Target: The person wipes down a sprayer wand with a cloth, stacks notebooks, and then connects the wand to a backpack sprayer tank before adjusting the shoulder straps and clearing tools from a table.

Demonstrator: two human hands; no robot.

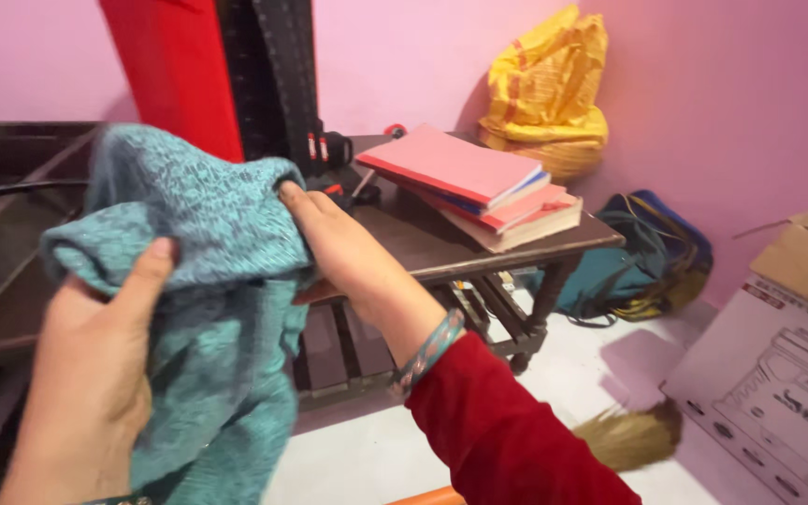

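Both hands are gripping a teal knitted garment (208, 281) held up in front of the wooden table. The left hand (86, 374) is closing around its lower left fold, thumb pressing on top. The right hand (348, 252) is pinching its upper right edge. A stack of pink books (479, 182) is lying at the wooden table's (441, 245) right corner.

The teal, knitted woollen cloth (208, 281) with a mottled darker pattern is bunched and folded over at the top, held up in the air in both hands, its lower part hanging loosely downward in soft creases.
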